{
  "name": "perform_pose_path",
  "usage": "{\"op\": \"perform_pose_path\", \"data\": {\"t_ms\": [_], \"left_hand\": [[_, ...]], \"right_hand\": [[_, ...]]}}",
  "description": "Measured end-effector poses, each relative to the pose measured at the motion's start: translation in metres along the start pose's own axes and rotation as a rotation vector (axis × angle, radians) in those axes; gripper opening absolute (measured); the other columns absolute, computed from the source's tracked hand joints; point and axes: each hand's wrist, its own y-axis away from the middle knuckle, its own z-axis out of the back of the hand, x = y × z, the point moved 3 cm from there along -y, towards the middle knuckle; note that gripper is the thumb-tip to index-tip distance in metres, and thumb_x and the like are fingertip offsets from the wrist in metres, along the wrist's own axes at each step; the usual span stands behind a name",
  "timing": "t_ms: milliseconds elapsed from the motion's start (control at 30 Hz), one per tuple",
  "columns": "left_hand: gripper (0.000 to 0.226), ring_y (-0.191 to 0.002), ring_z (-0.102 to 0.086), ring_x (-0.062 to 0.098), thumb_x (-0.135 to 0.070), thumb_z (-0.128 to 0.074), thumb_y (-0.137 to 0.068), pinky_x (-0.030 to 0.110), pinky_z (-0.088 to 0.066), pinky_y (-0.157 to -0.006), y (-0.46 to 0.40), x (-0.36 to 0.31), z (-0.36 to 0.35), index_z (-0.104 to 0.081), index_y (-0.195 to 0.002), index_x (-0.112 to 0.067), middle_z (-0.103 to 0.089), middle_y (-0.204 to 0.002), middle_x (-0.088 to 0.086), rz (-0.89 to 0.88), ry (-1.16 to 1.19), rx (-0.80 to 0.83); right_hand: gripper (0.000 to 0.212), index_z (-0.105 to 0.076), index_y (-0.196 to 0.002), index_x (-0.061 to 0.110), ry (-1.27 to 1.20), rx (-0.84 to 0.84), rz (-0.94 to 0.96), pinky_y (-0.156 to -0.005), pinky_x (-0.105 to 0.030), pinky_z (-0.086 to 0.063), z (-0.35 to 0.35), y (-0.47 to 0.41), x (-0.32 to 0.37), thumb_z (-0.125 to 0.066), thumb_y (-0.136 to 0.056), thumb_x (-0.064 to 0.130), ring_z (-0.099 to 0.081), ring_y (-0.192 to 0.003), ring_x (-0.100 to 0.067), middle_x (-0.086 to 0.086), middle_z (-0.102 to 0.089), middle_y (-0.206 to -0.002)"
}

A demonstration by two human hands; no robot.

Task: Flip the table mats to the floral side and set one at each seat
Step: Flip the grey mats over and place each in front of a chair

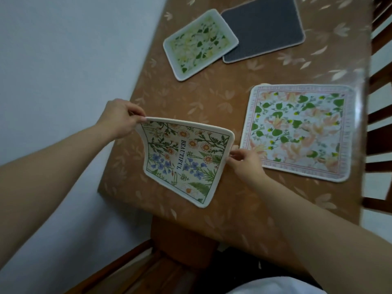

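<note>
You hold nearest mat (186, 160) over table (212, 98) near left edge, left hand (121, 118) at its far corner, right hand (244, 160) at its right edge. Second mat (299, 132) lies flat just right of it. Third mat (200, 44) lies farther back, overlapping left edge of fourth mat (265, 28). Chair (379, 124) stands at table's right side.

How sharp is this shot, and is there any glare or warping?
Head view: the held daisy mat is sharp, its lettering readable; the far green mat looks soft; the table edge is smeared with pale glare; wide-angle bending stretches both forearms.
</note>
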Motion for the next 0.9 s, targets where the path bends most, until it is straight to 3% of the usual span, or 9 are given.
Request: {"op": "perform_pose_path", "data": {"t_ms": [67,200,300,400,500,600,800,900], "left_hand": [[0.01,-0.069,-0.068,0.011,-0.016,-0.083,-0.081,0.022,-0.05,-0.063,0.007,0.001,0.013,-0.079,-0.08,-0.025,-0.07,-0.075,-0.011,0.07,0.057,-0.025],[0.014,-0.073,-0.073,0.024,-0.012,-0.084,-0.08,0.034,-0.061,-0.071,0.015,0.005,0.032,-0.079,-0.076,-0.025,-0.076,-0.08,0.004,0.168,0.133,-0.04],[0.019,-0.071,-0.073,0.019,-0.01,-0.084,-0.081,0.029,-0.06,-0.068,0.02,0.015,0.044,-0.078,-0.074,-0.027,-0.076,-0.081,0.005,0.23,0.19,-0.043],[0.017,-0.073,-0.073,0.018,-0.008,-0.083,-0.082,0.025,-0.061,-0.064,0.028,0.037,0.056,-0.078,-0.076,-0.023,-0.076,-0.083,0.005,0.298,0.273,-0.064],[0.009,-0.079,-0.072,0.022,-0.008,-0.082,-0.083,0.034,-0.061,-0.073,0.04,0.071,0.057,-0.078,-0.081,-0.015,-0.075,-0.089,0.01,0.407,0.398,-0.079],[0.006,-0.083,-0.07,0.028,-0.003,-0.079,-0.085,0.04,-0.059,-0.078,0.056,0.11,0.04,-0.076,-0.089,-0.003,-0.074,-0.095,0.019,0.513,0.505,-0.068],[0.01,-0.076,-0.072,0.025,0.002,-0.079,-0.082,0.029,-0.063,-0.057,0.097,0.182,-0.031,-0.071,-0.083,-0.003,-0.074,-0.096,0.02,0.756,0.76,-0.023],[0.013,-0.089,-0.075,0.03,0.001,-0.081,-0.081,0.039,-0.065,-0.074,0.12,0.21,-0.081,-0.074,-0.092,0.0,-0.076,-0.099,0.02,0.858,0.875,0.082]], "right_hand": [[0.025,-0.078,-0.114,0.016,0.045,0.084,-0.021,-0.071,-0.029,-0.057,-0.01,-0.001,-0.008,-0.075,-0.093,0.03,-0.069,-0.086,-0.011,0.006,-0.074,-0.098],[0.011,-0.081,-0.091,0.019,0.1,0.152,-0.068,-0.062,-0.026,-0.055,-0.026,-0.003,-0.018,-0.075,-0.093,0.028,-0.069,-0.073,-0.009,0.005,-0.077,-0.088],[0.014,-0.083,-0.09,0.017,0.082,0.105,-0.032,-0.066,-0.028,-0.056,-0.029,-0.005,-0.012,-0.073,-0.094,0.026,-0.067,-0.073,-0.006,0.006,-0.077,-0.085],[0.016,-0.082,-0.089,0.02,0.078,0.036,0.087,-0.062,-0.026,-0.052,-0.024,-0.009,0.012,-0.068,-0.097,0.025,-0.065,-0.073,-0.007,0.018,-0.068,-0.074],[0.017,-0.082,-0.091,0.02,0.108,-0.012,0.201,-0.056,-0.021,-0.046,-0.019,-0.017,0.048,-0.066,-0.097,0.023,-0.063,-0.071,-0.001,0.019,-0.067,-0.073],[0.019,-0.083,-0.101,0.016,0.267,-0.008,0.326,-0.062,-0.025,-0.051,-0.021,-0.022,0.086,-0.064,-0.098,0.02,-0.063,-0.072,-0.009,0.007,-0.073,-0.084],[0.025,-0.081,-0.097,0.016,0.624,0.074,0.474,-0.064,-0.035,-0.055,-0.042,-0.02,0.139,-0.056,-0.099,0.014,-0.066,-0.075,-0.019,0.0,-0.073,-0.087],[0.027,-0.082,-0.099,0.014,0.783,0.102,0.521,-0.066,-0.036,-0.058,-0.066,-0.022,0.16,-0.055,-0.097,0.012,-0.068,-0.078,-0.022,-0.004,-0.076,-0.091]]}}
